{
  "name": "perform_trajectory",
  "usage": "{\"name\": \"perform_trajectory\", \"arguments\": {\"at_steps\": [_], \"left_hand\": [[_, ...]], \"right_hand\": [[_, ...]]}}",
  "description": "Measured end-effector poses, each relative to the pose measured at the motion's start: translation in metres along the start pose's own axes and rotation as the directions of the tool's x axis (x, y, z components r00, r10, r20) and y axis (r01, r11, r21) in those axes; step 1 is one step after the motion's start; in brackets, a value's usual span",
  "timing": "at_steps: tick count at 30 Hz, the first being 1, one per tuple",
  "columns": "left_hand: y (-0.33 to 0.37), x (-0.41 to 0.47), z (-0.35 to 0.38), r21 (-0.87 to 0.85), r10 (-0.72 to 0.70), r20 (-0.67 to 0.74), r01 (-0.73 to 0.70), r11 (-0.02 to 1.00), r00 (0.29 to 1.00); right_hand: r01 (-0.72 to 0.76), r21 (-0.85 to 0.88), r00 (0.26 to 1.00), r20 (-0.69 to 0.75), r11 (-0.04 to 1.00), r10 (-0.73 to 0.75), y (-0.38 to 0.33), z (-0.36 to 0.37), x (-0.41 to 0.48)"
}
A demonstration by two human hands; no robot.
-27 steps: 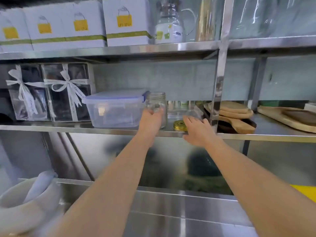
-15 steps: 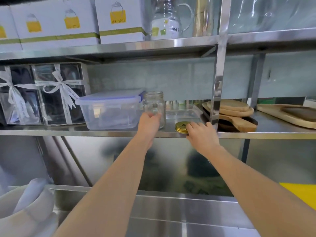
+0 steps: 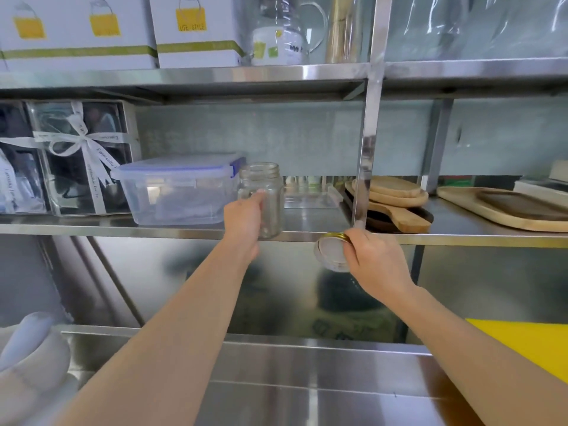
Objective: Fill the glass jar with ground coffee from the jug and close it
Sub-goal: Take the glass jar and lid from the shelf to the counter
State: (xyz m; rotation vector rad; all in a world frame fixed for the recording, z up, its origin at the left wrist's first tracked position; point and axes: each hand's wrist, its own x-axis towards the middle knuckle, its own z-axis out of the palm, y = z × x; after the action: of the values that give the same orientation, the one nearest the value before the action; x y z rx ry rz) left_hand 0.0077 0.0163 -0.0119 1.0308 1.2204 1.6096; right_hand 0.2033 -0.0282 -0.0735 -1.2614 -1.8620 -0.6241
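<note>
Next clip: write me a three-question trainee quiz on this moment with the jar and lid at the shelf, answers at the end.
1. True or false: the glass jar already has ground coffee in it.
2. Which hand holds the gold-rimmed lid? A) left hand B) right hand C) neither
3. Fill in: directly beside the jar, on its left, stands a clear plastic ____ with a blue-clipped lid.

Key
1. False: the jar looks clear and open-topped, gripped by the left hand.
2. B: the right hand has the lid at the edge of the steel shelf, underside facing the camera.
3. container.
</note>
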Motion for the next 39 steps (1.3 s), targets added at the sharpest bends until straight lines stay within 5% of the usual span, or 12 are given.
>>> {"name": "perform_trajectory", "arguments": {"at_steps": [8,13,24,31,39], "left_hand": [[-0.005,-0.087,-0.058,-0.023,-0.116,-0.169,0.114,0.993,0.979],[-0.019,-0.147,-0.089,-0.140,-0.277,-0.106,0.261,0.955,0.955],[-0.014,-0.267,-0.113,-0.176,-0.388,-0.046,0.375,0.910,0.920],[-0.008,-0.351,-0.091,-0.252,-0.422,0.084,0.429,0.867,0.903],[-0.057,-0.443,-0.091,-0.109,-0.551,0.088,0.558,0.823,0.830]], "right_hand": [[-0.267,0.197,0.953,0.202,0.943,0.228,-0.024,-0.041,-0.061],[-0.461,0.316,0.866,0.366,0.830,0.341,-0.047,-0.077,-0.091],[-0.830,0.421,0.557,0.596,0.366,0.578,-0.076,-0.163,-0.172],[-0.890,0.448,0.268,0.669,-0.089,0.694,-0.073,-0.215,-0.231],[-0.929,0.284,0.048,0.731,-0.239,0.680,-0.090,-0.250,-0.314]]}}
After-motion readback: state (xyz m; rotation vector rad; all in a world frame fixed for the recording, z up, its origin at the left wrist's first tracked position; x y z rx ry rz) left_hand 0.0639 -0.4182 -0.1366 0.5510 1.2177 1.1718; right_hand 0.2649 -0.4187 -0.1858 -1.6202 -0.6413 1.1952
